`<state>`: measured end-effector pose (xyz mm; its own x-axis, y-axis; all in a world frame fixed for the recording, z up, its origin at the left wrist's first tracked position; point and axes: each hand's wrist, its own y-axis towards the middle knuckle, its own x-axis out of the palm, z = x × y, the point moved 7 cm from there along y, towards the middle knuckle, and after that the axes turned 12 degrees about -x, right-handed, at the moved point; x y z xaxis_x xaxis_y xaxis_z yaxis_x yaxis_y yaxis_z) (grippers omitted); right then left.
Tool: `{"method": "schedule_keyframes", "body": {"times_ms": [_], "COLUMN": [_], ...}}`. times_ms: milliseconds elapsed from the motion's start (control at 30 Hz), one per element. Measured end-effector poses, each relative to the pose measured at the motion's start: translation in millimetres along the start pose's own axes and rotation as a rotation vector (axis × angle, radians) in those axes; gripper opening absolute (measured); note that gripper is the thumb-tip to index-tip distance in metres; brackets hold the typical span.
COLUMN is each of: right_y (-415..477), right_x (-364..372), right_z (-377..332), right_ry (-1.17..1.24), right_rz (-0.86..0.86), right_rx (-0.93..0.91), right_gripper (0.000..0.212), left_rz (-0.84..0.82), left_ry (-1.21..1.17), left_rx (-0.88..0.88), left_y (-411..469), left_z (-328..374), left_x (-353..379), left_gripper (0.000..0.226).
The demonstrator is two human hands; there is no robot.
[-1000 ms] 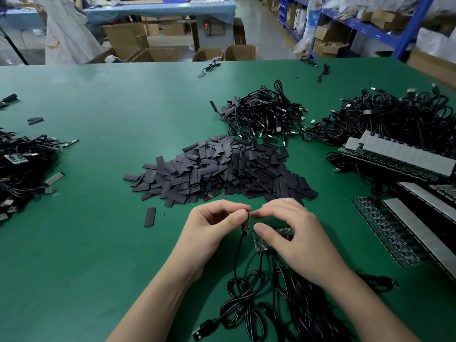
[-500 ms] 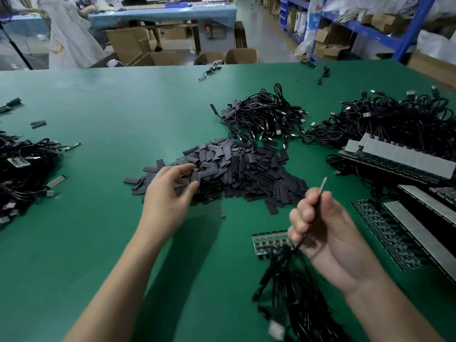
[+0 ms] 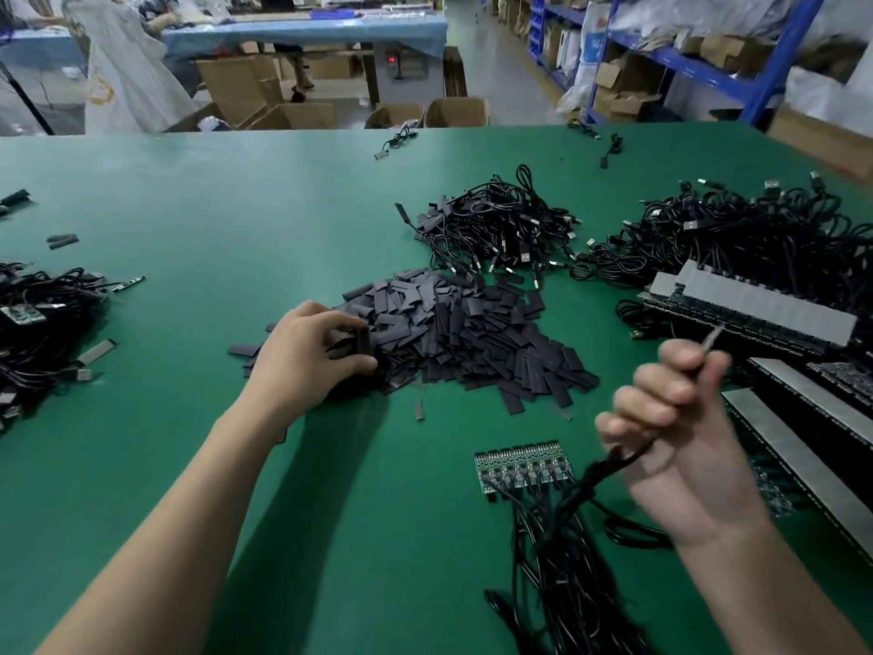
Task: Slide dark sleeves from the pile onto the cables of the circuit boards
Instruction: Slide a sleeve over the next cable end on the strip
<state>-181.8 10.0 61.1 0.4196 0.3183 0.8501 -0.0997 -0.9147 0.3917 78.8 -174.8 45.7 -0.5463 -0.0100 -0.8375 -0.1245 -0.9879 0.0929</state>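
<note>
Left hand (image 3: 309, 359) pinches one sleeve (image 3: 363, 341) at the edge of the pile (image 3: 472, 338), right hand (image 3: 680, 432) grips a cable (image 3: 611, 461) tip-up: lift a single sleeve only, hold tip steady for threading.

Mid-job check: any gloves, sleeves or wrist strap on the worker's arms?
No. The left hand and right hand are bare: no gloves, rings or watch visible. The left forearm and right forearm are uncovered to the frame edge: no sleeve or wrist strap.
</note>
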Motion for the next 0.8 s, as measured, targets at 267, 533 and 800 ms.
{"method": "schedule_keyframes", "body": {"times_ms": [267,533,800], "right_y": [-3,-12,-18], "right_x": [-4,-17,-36], "right_z": [-1,47,58], "right_ry": [-0.371,-1.091,-1.392], "right_rz": [0.015,0.046,0.014], "right_rx": [0.143,0.253,0.215], "right_gripper": [0.028,0.024,0.032], "left_rz": [-0.470,-0.511,-0.504], "left_ry": [-0.888,-0.897,-0.793], "left_rx": [0.048,0.149,0.138], "left_y": [-66,-109,-118], "left_z": [40,65,61], "left_x": [13,50,64], "left_gripper": [0.038,0.053,0.049]}}
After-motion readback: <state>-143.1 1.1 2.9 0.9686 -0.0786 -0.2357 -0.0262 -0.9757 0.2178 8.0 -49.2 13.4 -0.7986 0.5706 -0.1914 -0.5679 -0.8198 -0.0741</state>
